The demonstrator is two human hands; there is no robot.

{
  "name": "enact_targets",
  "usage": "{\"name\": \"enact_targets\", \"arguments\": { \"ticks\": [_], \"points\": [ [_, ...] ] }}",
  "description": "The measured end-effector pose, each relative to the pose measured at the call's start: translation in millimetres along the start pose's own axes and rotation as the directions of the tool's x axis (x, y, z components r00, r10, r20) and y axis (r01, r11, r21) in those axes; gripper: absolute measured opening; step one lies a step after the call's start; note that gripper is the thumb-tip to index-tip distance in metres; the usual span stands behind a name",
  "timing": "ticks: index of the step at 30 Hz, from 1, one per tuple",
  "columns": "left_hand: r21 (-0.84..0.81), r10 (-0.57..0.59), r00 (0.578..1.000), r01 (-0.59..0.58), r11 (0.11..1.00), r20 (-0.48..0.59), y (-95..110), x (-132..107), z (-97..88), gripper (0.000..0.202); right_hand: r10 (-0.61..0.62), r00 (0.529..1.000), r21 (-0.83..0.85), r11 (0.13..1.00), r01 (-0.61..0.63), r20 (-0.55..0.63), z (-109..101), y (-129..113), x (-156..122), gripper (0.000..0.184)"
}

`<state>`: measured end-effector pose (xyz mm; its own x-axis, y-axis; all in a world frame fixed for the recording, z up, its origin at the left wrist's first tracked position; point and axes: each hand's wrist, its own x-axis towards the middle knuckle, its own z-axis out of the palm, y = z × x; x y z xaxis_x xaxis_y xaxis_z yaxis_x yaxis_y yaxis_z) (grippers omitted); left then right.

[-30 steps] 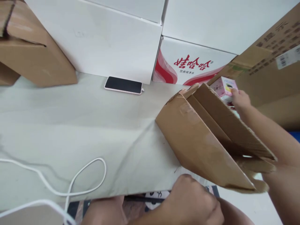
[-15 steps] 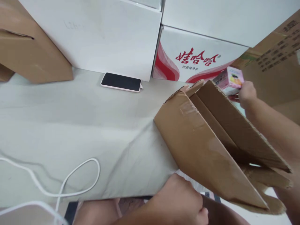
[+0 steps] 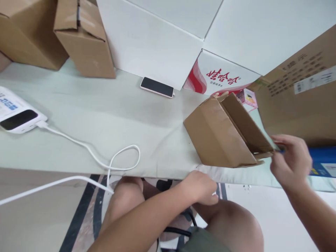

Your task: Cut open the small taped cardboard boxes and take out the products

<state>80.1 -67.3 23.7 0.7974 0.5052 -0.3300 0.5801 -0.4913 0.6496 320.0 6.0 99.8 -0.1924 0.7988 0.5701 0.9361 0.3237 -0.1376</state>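
Note:
An open brown cardboard box [image 3: 217, 133] rests tilted on the cloth-covered table, its opening facing right. My right hand [image 3: 292, 161] is at the box's right corner, thumb and fingers pinched together. A small dark and blue bit shows between these fingers, too blurred to name. Behind the box stands a small pink box [image 3: 249, 99], apart from my hand and partly hidden by a flap. My left hand [image 3: 201, 187] is curled closed at the table's front edge, below the cardboard box. Its palm and whatever may be in it are hidden.
A phone [image 3: 157, 87] lies by the white cartons [image 3: 154, 45]. Brown boxes [image 3: 91, 56] stand at back left. A white device [image 3: 21, 113] with a white cable [image 3: 86, 147] lies at left. A large printed carton [image 3: 296, 108] and a blue package [image 3: 324, 161] are at right.
My right hand has let go of the small pink box, left it behind the cardboard box, and come back to that box's near right corner. The view has shifted, showing more on the left.

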Motion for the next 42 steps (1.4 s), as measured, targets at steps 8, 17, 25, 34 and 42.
{"name": "enact_targets", "arguments": {
  "ticks": [8, 17, 25, 34, 42],
  "points": [
    [0.011, -0.018, 0.994, 0.019, 1.0, -0.104, -9, -12, 4.0, 0.038, -0.524, 0.83, -0.277, 0.783, 0.558, 0.192, -22, -42, -28, 0.014],
    [0.019, -0.015, 0.995, 0.016, 1.0, -0.095, -10, -10, 6.1, 0.035, -0.307, 0.942, -0.343, 0.877, 0.335, 0.135, -29, -24, -7, 0.031],
    [-0.009, -0.026, 0.996, 0.025, 1.0, -0.085, -13, -15, 6.5, 0.037, 0.083, 0.993, -0.516, 0.856, -0.027, 0.085, -51, 21, -1, 0.031],
    [-0.008, -0.054, 0.996, 0.053, 0.999, -0.071, -12, -10, 0.5, 0.037, 0.226, 0.912, -0.378, 0.922, -0.087, 0.341, -15, 70, 13, 0.017],
    [-0.027, -0.048, 0.998, 0.046, 0.999, -0.049, -12, -3, -5.5, 0.04, 0.253, 0.938, -0.331, 0.929, -0.167, 0.236, -1, 86, 27, 0.023]
  ]
}}
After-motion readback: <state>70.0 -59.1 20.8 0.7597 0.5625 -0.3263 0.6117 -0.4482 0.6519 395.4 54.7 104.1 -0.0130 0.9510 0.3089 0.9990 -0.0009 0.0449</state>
